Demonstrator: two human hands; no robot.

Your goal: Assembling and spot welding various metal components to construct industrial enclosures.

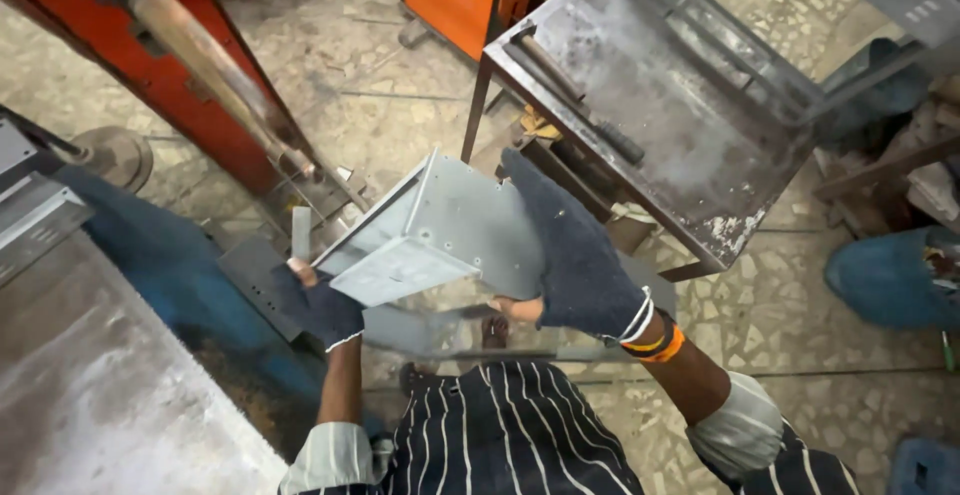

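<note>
Nearest to me, my striped shirt (510,425) is filling the bottom edge of the view, sleeves rolled up. Beyond it I am holding a folded grey sheet-metal bracket (440,240) up in the air over the stone floor (790,295), between a steel work table (660,105) at the upper right and a grey machine bed (90,385) at the lower left. My right hand (575,250), in a dark fingerless glove, is pressing flat along the bracket's right face, thumb curling under its lower edge. My left hand (320,305), gloved likewise, is clenching the bracket's lower left corner. A dark rod (580,100) is lying near the table's left edge. Orange and white bangles (650,333) are circling my right wrist.
</note>
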